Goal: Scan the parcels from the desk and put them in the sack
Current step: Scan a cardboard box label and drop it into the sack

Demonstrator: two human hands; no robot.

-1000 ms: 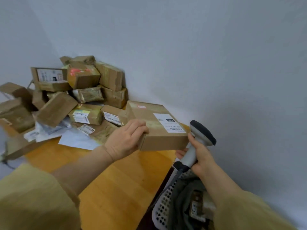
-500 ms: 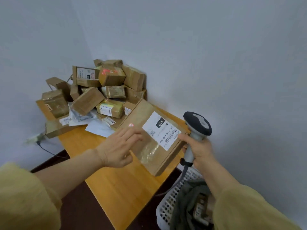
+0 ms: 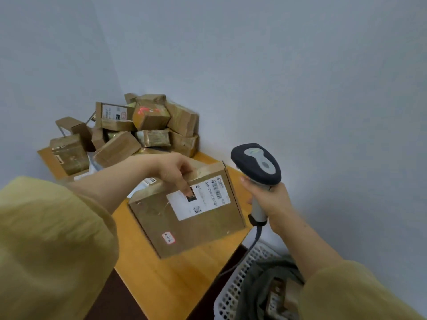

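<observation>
Parcel sorting room, heaped cardboard parcels (image 3: 147, 125) on desk (image 3: 175, 280), handheld scanner (image 3: 256, 165)

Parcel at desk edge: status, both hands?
Left hand grips parcel by far edge, label up. Right hand holds scanner beside it. Finger on label, barcode uncovered.

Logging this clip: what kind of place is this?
Probably a parcel-sorting corner or mailroom: a heap of brown cardboard parcels on an orange wooden desk, a grey handheld barcode scanner in the right hand, and a grey sack in a white perforated basket.

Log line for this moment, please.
left hand grips flat brown cardboard parcel | right hand holds grey handheld scanner | white label up
</observation>
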